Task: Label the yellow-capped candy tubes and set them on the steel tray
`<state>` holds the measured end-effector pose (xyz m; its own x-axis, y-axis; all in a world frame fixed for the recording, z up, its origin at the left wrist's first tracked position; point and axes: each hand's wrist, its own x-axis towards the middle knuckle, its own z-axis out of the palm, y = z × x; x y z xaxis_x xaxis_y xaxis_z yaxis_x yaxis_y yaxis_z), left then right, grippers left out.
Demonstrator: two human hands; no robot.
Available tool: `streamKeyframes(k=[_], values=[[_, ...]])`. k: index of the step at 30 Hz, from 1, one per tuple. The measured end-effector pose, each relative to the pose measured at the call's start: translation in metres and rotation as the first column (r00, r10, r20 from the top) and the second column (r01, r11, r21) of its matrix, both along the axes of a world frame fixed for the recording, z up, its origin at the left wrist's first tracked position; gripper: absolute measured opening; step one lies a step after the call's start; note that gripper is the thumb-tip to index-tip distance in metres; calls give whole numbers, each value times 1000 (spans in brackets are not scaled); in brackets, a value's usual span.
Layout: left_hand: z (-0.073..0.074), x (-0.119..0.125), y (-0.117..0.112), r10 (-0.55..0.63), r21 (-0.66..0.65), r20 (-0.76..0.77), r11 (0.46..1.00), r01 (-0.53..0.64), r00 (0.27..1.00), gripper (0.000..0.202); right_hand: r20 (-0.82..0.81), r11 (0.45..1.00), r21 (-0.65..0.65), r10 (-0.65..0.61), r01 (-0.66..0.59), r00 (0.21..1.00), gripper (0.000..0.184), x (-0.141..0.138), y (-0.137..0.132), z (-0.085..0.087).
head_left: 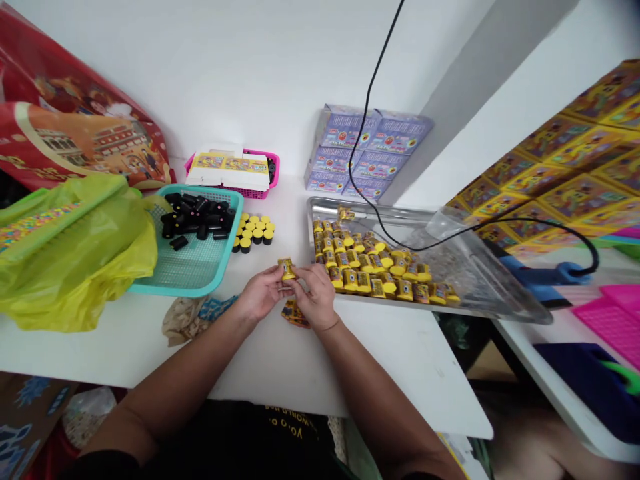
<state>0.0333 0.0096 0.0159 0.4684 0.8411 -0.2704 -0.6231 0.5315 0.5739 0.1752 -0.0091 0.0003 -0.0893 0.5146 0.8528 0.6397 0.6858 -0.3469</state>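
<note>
Through the head camera I have my left hand (261, 293) and right hand (316, 297) together above the white table (280, 360), both closed on a small yellow-wrapped cylinder (287, 269) pinched between the fingertips. The grip is firm on it from both sides, and the top of the wrapper shows just above my fingers. Right below my hands, a crumpled yellow-and-orange packet (295, 313) lies on the tabletop, almost touching my right hand. Just past that hand, a steel tray (480, 280) holds a heap of matching wrapped cylinders (363, 267), and a black cable (385, 207) runs across the tray. Left of my hands, a teal plastic basket (195, 280) holds a pile of black cylinders (195, 217). Between that basket and the tray, a tight group of yellow-topped black cylinders (253, 231) stands upright on the table. Farther back, white-and-yellow cartons (229, 168) sit on a pink basket (267, 190), and a stack of lilac printed boxes (367, 150) leans near the wall. A yellow-green plastic bag (75, 257) and a red printed bag (75, 133) fill the left side, with crumpled tan-and-blue wrapping (185, 320) beside my left forearm (200, 380).
</note>
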Motion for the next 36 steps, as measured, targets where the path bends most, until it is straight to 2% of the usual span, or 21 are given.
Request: streamKeyframes(k=[5,9,12,18,24,32,36], values=[[1,0,-1,-4,77,-30,997,6,1000,23,5,1000,-7,-10,10,1000,22,-1,1,-3],[2,2,-4,112,155,-105,983,-95,988,30,17,999,-33,-30,31,999,21,1,1,-5],[3,3,-6,133,199,-130,974,-105,983,31,11,999,-48,-11,11,1000,21,2,1,-5],[6,2,-7,10,171,-83,985,5,997,33,32,1000,-22,9,-8,999,22,3,2,-4],[4,0,-3,-46,144,-21,988,49,999,29,9,1000,17,5,-5,1000,21,1,0,-4],[2,-1,-3,-47,143,-21,988,50,999,31,32,999,47,-5,3,999,12,1,-4,1],[5,-1,-2,42,122,-49,992,-36,998,25,42,999,11,-30,30,999,11,0,-4,2]])
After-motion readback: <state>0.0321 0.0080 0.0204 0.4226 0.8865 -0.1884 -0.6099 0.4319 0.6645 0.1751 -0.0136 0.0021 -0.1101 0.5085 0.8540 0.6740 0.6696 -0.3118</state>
